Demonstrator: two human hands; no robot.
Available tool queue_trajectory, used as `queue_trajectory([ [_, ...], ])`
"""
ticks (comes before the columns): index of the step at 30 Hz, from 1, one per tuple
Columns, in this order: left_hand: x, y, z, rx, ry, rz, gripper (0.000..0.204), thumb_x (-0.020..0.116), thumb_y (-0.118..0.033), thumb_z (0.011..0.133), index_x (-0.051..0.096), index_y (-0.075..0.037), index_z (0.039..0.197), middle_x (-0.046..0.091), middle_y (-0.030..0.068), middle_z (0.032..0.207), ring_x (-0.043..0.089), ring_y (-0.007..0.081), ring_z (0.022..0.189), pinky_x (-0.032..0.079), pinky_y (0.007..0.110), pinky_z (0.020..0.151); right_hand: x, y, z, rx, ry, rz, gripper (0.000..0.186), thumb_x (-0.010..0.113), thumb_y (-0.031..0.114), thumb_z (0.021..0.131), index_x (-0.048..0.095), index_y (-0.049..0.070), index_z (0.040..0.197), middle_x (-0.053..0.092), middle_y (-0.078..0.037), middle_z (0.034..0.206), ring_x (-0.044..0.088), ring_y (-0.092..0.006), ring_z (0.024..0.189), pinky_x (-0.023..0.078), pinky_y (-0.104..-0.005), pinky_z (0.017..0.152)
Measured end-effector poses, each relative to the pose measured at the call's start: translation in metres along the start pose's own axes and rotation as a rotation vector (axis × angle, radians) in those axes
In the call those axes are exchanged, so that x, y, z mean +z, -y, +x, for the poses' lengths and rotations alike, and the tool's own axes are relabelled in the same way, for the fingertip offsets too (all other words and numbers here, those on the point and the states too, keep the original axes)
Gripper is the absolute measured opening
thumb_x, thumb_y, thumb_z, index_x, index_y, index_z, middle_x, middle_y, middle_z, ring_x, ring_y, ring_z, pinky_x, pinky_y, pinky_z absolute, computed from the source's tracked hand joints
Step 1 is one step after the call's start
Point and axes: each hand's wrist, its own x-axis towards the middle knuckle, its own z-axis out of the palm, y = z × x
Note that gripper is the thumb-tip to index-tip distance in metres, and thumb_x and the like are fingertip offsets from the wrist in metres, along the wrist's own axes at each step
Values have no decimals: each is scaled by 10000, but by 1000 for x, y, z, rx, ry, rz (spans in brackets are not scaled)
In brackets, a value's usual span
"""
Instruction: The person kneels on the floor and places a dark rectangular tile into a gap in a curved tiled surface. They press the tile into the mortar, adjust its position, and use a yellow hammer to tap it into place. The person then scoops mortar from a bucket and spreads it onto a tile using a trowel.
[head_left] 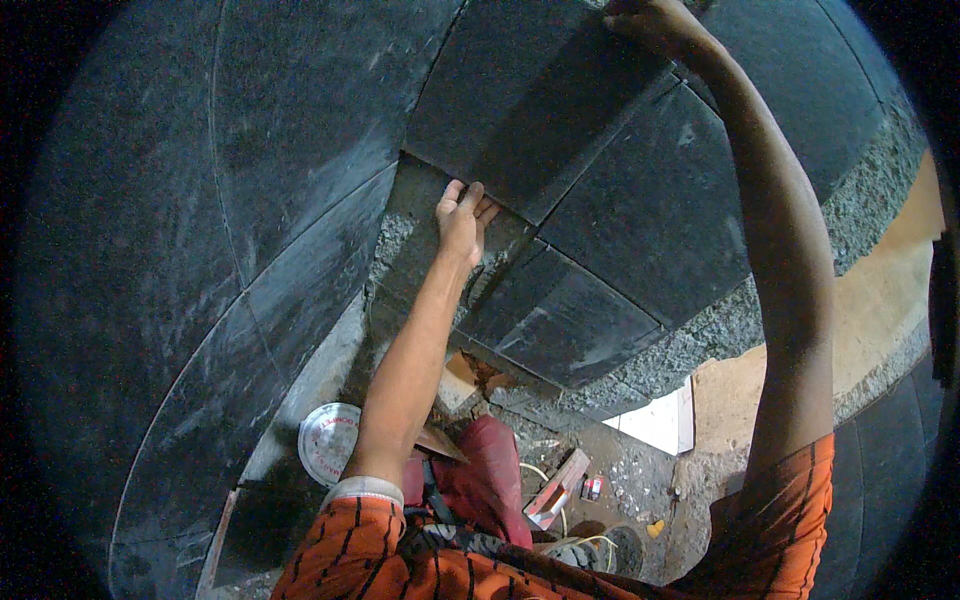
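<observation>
A dark square tile [500, 95] lies at the top centre over rough grey mortar [395, 238]. My left hand [464, 218] grips its lower edge, thumb on the face and fingers curled at the edge. My right hand [645, 25] reaches to the tile's far top corner with fingers bent on it; the fingertips are hard to see against the picture's edge. Other dark tiles [640, 200] adjoin it on the right and below, with narrow joints between them.
A tiled dark wall [140, 250] curves along the left. Below are a round white bucket [325, 440], a wooden-handled tool [555, 485], cables and debris on the floor [620, 480]. A white board [655, 420] and tan panel [720, 390] lie beyond the rough ledge at right.
</observation>
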Motion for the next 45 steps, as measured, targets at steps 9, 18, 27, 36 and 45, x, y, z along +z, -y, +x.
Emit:
queue_trajectory([
  [9,-14,10,3,3,11,18,73,543,-87,881,476,-100,906,543,7,830,536,130,741,467,331,756,8,14,-2,55,39,34,299,669,251,755,675,71,994,673,-118,909,631,-232,817,494,-375,728],
  [18,-14,16,0,-6,-41,-67,123,585,-98,867,477,-111,923,550,6,838,556,134,762,481,335,748,15,-19,15,-200,37,-40,301,656,261,759,668,65,986,666,-135,905,631,-265,817,485,-383,728],
  [27,-16,18,3,11,36,-61,135,572,-89,871,461,-94,948,549,9,859,556,135,807,479,328,742,10,0,4,-24,22,-73,323,645,284,762,662,53,987,662,-146,929,622,-274,848,475,-388,746],
  [36,-17,20,3,4,38,-46,115,564,-76,870,469,-102,929,554,11,860,554,140,793,470,324,747,19,-13,10,-99,27,-186,326,621,298,772,666,74,1005,661,-132,952,622,-266,884,479,-393,765],
  [45,-6,22,-2,-12,31,-63,102,568,-72,860,487,-97,917,556,4,830,547,131,765,466,317,732,11,-17,-5,-77,0,-2,291,638,256,803,651,59,1017,666,-102,897,620,-193,828,480,-329,780],
])
